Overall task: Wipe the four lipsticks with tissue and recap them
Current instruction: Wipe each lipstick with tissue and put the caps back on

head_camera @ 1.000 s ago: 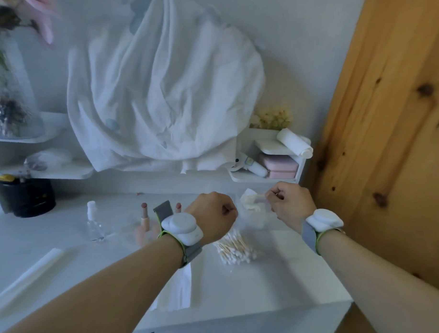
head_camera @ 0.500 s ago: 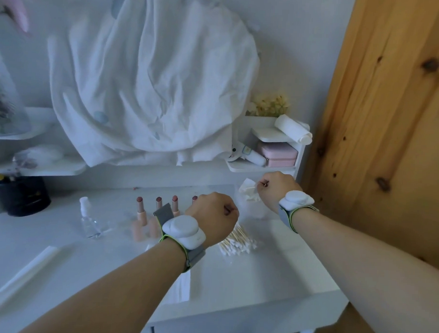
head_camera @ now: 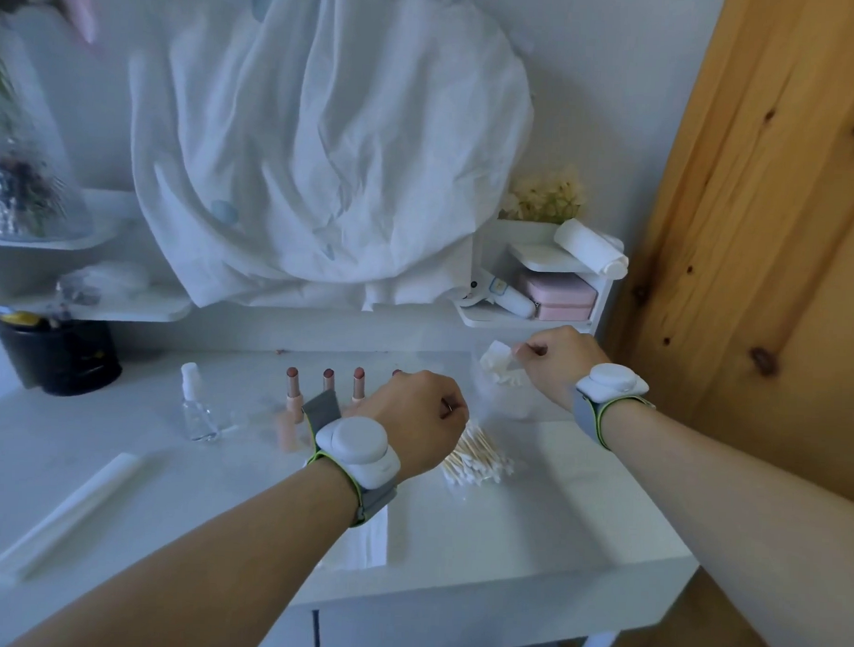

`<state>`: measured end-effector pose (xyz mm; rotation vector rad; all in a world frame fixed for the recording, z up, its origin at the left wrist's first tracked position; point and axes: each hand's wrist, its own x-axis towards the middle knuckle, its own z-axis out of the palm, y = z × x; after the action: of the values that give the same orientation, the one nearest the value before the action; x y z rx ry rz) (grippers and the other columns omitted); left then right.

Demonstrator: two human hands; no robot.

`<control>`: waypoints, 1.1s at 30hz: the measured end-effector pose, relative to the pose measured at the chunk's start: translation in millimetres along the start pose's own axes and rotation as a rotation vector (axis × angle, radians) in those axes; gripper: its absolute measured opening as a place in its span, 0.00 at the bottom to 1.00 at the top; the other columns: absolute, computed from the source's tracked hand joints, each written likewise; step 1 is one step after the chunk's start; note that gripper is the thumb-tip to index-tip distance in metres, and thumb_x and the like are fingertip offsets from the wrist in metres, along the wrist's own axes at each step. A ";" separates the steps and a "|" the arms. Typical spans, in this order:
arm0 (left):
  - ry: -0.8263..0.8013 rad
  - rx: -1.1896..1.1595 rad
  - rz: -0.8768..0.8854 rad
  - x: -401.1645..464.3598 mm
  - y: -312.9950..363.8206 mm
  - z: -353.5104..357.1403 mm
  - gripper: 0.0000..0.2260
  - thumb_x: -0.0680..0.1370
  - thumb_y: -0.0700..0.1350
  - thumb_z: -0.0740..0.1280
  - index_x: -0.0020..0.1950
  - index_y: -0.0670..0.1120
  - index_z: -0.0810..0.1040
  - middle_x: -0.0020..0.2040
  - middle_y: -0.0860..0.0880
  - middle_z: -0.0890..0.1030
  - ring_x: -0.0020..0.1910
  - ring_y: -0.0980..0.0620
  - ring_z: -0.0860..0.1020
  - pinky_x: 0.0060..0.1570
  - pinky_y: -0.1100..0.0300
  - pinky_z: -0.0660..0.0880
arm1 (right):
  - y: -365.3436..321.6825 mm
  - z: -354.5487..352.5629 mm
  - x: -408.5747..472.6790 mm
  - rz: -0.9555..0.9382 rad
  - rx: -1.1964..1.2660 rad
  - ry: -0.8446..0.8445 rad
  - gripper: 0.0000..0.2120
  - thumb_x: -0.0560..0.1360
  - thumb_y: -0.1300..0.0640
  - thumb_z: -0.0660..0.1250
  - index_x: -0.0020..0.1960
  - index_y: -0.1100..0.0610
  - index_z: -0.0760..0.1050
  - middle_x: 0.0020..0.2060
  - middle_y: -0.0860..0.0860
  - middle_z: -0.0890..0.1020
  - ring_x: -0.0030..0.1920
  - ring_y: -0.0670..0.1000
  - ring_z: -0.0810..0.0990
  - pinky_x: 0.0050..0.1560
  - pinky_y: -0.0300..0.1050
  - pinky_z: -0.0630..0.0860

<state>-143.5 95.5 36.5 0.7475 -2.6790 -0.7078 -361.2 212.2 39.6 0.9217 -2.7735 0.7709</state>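
Uncapped lipsticks stand upright in a row on the white vanity top (head_camera: 529,525): a left one (head_camera: 294,389), a second (head_camera: 328,379), a third (head_camera: 358,385), and the tip of a fourth (head_camera: 397,372) peeking over my left hand. My left hand (head_camera: 412,417) is a closed fist in front of the row; whether it holds anything is hidden. My right hand (head_camera: 557,361) pinches a crumpled white tissue (head_camera: 498,364) at the back right of the table, above a clear container (head_camera: 507,403).
A small clear spray bottle (head_camera: 197,407) stands left of the lipsticks. A pile of cotton swabs (head_camera: 476,458) lies right of my left hand. A black pot (head_camera: 61,354), a folded white strip (head_camera: 70,509), a shelf unit (head_camera: 537,291) and a wooden panel (head_camera: 767,238) surround the table.
My right hand moved from the middle to the back right with the tissue. The view shifted, so the row of lipsticks now shows beyond my left hand, which stayed put.
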 end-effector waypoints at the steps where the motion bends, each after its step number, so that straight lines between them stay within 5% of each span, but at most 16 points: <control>1: -0.003 0.001 -0.001 -1.6 -1.6 -1.2 0.12 0.85 0.52 0.59 0.56 0.58 0.82 0.50 0.58 0.86 0.63 0.48 0.74 0.79 0.36 0.37 | -1.5 -0.2 -0.9 -0.011 0.002 -0.010 0.19 0.80 0.42 0.65 0.36 0.50 0.80 0.36 0.49 0.83 0.40 0.58 0.81 0.38 0.46 0.75; 5: 0.027 0.037 0.008 -9.7 -16.3 -11.0 0.11 0.83 0.54 0.59 0.52 0.62 0.81 0.50 0.61 0.84 0.75 0.44 0.70 0.79 0.32 0.39 | -18.2 -0.8 -10.1 -0.091 0.019 -0.047 0.13 0.79 0.42 0.65 0.41 0.45 0.82 0.40 0.44 0.85 0.44 0.54 0.83 0.48 0.49 0.82; 10: 0.052 0.018 0.067 -19.1 -52.4 -33.8 0.10 0.81 0.55 0.61 0.48 0.60 0.83 0.44 0.62 0.85 0.59 0.53 0.80 0.79 0.31 0.50 | -54.5 5.6 -39.1 -0.173 0.104 -0.052 0.08 0.80 0.47 0.69 0.44 0.43 0.84 0.41 0.40 0.84 0.45 0.49 0.83 0.46 0.44 0.80; 12: 0.038 0.050 0.107 -24.5 -66.5 -39.6 0.10 0.82 0.54 0.63 0.48 0.58 0.83 0.44 0.59 0.85 0.54 0.54 0.82 0.76 0.41 0.65 | -65.5 10.6 -55.6 -0.199 0.147 -0.066 0.07 0.79 0.47 0.70 0.43 0.42 0.84 0.41 0.40 0.85 0.46 0.47 0.83 0.48 0.45 0.80; 14: 0.028 0.096 0.103 -36.6 -81.8 -48.5 0.09 0.83 0.53 0.65 0.51 0.57 0.85 0.45 0.58 0.86 0.47 0.54 0.82 0.57 0.55 0.78 | -80.4 21.6 -73.2 -0.247 0.154 -0.094 0.06 0.78 0.47 0.71 0.45 0.43 0.85 0.42 0.40 0.86 0.47 0.47 0.83 0.51 0.47 0.81; 16: 0.040 0.130 0.090 -45.3 -96.6 -53.7 0.09 0.83 0.53 0.65 0.51 0.56 0.85 0.46 0.58 0.86 0.42 0.55 0.82 0.44 0.60 0.77 | -93.8 30.6 -89.5 -0.263 0.174 -0.150 0.05 0.77 0.47 0.71 0.45 0.43 0.86 0.42 0.41 0.86 0.46 0.47 0.84 0.52 0.47 0.82; 21: 0.057 0.113 -0.025 -61.9 -136.4 -46.4 0.08 0.82 0.51 0.66 0.48 0.57 0.84 0.38 0.57 0.83 0.37 0.57 0.81 0.37 0.65 0.73 | -110.7 58.1 -120.0 -0.307 0.102 -0.276 0.03 0.77 0.46 0.71 0.48 0.43 0.82 0.41 0.41 0.84 0.44 0.46 0.83 0.47 0.44 0.79; 27: 0.028 0.059 -0.116 -77.9 -156.4 -32.0 0.08 0.81 0.59 0.67 0.52 0.58 0.83 0.39 0.58 0.82 0.39 0.60 0.80 0.36 0.62 0.72 | -113.2 74.9 -137.8 -0.262 -0.080 -0.299 0.15 0.78 0.38 0.66 0.44 0.49 0.77 0.39 0.43 0.82 0.43 0.48 0.81 0.42 0.45 0.75; 33: -0.001 0.076 -0.132 -75.3 -153.9 -30.5 0.13 0.78 0.65 0.69 0.58 0.62 0.79 0.42 0.59 0.82 0.42 0.59 0.80 0.38 0.60 0.71 | -114.5 80.0 -135.7 -0.236 -0.069 -0.382 0.10 0.79 0.45 0.65 0.44 0.49 0.78 0.42 0.45 0.84 0.45 0.52 0.82 0.50 0.49 0.81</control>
<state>-6.2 9.7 -27.4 0.9515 -2.6896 -0.6404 -180.6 165.1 -16.0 1.4858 -2.8948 0.5030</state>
